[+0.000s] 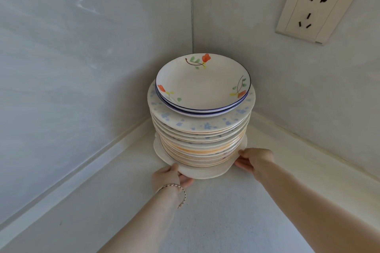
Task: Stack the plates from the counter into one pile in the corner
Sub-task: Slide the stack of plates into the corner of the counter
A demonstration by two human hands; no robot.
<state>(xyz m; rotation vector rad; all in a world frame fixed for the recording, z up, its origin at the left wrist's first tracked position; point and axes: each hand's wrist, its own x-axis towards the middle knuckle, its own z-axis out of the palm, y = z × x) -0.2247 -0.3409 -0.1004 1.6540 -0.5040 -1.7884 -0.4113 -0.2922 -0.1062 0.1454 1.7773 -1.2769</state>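
Note:
A tall pile of plates stands on the white counter near the corner of two walls. On top lies a white dish with red flowers and a blue rim, under it a wide plate with blue speckles. The bottom plate is cream and wider than those above it. My left hand, with a thin bracelet at the wrist, grips the bottom plate's front left edge. My right hand grips its right edge, fingers tucked beneath the rim.
Pale tiled walls meet just behind the pile. A wall socket sits high on the right wall. A raised cream strip runs along the foot of both walls. The counter surface stretches toward me.

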